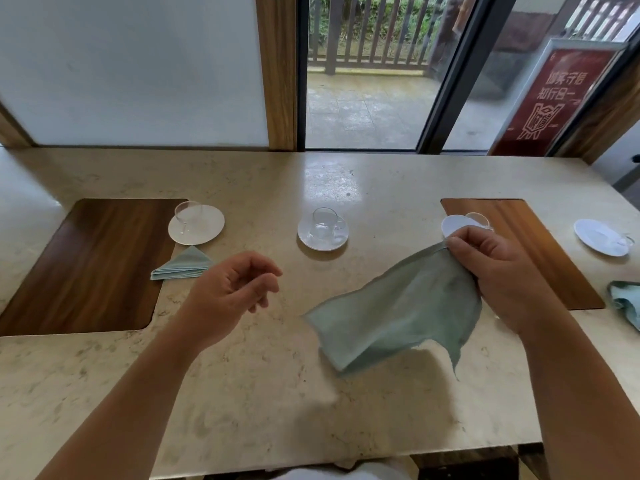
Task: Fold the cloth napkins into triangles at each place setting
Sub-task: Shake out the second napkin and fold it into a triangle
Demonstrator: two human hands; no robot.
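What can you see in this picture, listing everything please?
table: one, beige marble, fills the foreground
wooden mats: two, brown, one left, one right
saucers: four, white, in a row across the table
cups: four, clear glass, one on each saucer; the far right one is hard to make out
folded napkin: one, pale green, a triangle beside the left mat
loose napkin: one, pale green, hanging above the table's middle
crumpled napkin: one, pale green, at the right edge
sign: one, red, behind the glass
railing: one, dark, outside
left hand: one, holds nothing, fingers loosely curled
right hand: one, fingers pinch the loose napkin's top edge
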